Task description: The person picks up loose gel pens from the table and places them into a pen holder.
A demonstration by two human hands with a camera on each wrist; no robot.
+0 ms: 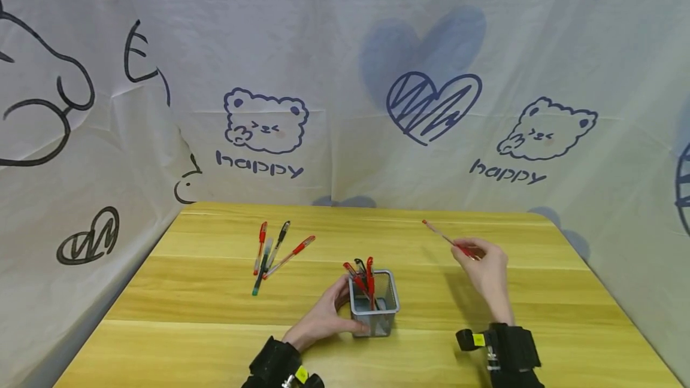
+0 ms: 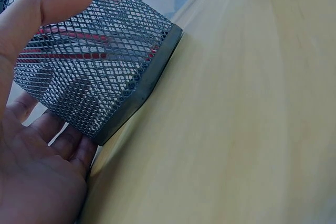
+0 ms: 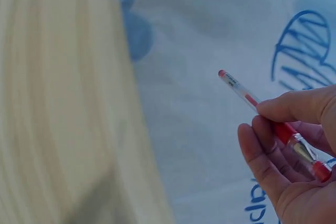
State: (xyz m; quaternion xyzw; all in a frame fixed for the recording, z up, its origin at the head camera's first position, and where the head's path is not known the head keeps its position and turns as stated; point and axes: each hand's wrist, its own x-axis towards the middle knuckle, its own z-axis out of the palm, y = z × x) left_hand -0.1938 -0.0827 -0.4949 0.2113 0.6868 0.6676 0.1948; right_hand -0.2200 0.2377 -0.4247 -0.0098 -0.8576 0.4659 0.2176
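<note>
The left hand (image 1: 326, 319) curls round the mesh pen holder (image 1: 378, 323) on the wooden surface (image 1: 188, 340); from here I see the right hand (image 1: 487, 268) pinching a red gel pen (image 3: 239, 90) aloft, well to the holder's right.

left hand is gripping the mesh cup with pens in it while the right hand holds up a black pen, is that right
Not quite: the right hand holds up a red pen, not a black one, as the right wrist view shows. The left hand is gripping the mesh cup with pens in it.
</note>
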